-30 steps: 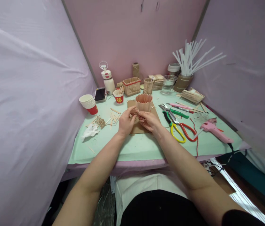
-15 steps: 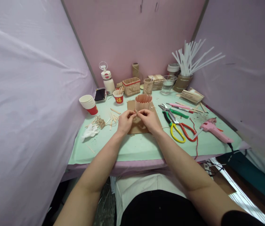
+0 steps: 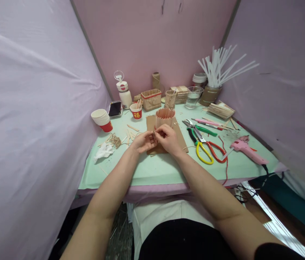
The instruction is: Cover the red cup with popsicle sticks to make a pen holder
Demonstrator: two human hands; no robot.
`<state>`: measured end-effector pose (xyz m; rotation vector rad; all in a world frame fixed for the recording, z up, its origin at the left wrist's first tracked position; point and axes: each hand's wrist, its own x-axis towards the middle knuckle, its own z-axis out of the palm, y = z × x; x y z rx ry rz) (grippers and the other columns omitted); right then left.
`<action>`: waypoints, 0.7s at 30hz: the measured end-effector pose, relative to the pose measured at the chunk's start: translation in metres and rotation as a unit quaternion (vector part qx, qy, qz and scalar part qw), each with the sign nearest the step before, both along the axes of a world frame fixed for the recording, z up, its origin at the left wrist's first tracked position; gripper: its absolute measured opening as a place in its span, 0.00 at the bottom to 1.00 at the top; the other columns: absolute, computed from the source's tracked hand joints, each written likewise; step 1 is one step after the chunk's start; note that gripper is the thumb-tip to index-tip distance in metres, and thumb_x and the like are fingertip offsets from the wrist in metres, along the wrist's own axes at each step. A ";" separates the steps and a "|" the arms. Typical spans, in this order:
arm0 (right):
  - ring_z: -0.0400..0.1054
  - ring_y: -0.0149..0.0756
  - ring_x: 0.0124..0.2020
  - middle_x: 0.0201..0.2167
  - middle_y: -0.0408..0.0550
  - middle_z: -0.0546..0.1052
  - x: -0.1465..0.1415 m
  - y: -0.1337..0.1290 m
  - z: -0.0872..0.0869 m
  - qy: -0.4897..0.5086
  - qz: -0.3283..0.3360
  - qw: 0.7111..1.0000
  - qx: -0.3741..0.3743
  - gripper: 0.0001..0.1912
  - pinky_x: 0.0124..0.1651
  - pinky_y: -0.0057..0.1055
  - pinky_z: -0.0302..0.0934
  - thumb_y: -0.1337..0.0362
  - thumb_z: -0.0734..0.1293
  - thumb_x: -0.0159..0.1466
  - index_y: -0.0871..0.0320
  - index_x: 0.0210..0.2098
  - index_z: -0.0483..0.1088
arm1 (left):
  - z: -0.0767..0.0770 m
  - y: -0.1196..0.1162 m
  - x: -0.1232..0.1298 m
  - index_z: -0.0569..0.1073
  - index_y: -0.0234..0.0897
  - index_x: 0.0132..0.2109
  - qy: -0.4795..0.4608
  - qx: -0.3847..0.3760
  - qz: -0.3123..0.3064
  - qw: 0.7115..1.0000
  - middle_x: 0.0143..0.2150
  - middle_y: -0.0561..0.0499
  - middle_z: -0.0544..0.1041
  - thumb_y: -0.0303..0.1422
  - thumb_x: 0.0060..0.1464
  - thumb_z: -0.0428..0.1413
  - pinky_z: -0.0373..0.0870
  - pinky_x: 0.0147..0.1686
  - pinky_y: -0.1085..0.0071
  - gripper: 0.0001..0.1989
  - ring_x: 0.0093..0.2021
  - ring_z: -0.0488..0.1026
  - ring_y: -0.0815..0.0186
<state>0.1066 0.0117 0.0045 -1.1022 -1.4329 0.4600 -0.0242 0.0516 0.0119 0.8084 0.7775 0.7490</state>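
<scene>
My left hand is over the left part of a brown cardboard sheet, palm turned up, its thumb and fingertips closed on twine. My right hand meets it from the right, fingers pinched together on the same twine at the left fingertips. The small bit between the fingertips is mostly hidden. Just behind the hands a round holder of jagged wooden strips stands upright on the cardboard. A ball of brown twine lies left of my left hand, and a thin strand shows right of the cardboard.
Pliers, scissors and a pink glue gun lie to the right. Paper cups and a crumpled tissue are at left. Along the back stand a white bottle, a wooden box and a water cup.
My left hand has rolled palm up and moved slightly down and left. My right hand has shifted a little left, its fingers now reaching over the left fingertips.
</scene>
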 end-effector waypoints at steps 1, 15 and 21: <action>0.62 0.33 0.29 0.26 0.43 0.69 0.000 -0.001 0.001 0.029 0.004 0.999 -0.017 0.06 0.34 0.31 0.58 0.62 0.64 0.56 0.55 0.24 0.67 | 0.001 0.001 -0.001 0.72 0.33 0.28 -0.001 -0.003 -0.003 1.000 0.27 0.47 0.74 0.26 0.50 0.53 0.73 0.33 0.68 0.05 0.27 0.71 0.69; 0.64 0.32 0.30 0.26 0.42 0.69 0.005 0.003 -0.003 -0.007 0.019 1.000 -0.017 0.03 0.32 0.29 0.57 0.65 0.64 0.56 0.57 0.27 0.68 | 0.002 -0.006 0.003 0.70 0.36 0.27 0.022 0.101 0.087 0.991 0.25 0.55 0.71 0.28 0.45 0.59 0.64 0.24 0.79 0.04 0.25 0.68 0.75; 0.63 0.32 0.31 0.30 0.44 0.67 0.000 -0.003 0.001 -0.066 0.037 0.995 0.058 0.05 0.34 0.30 0.58 0.67 0.62 0.58 0.56 0.26 0.67 | 0.004 -0.001 -0.002 0.69 0.34 0.26 -0.003 -0.030 0.018 0.999 0.22 0.51 0.71 0.25 0.45 0.57 0.68 0.26 0.74 0.03 0.23 0.68 0.72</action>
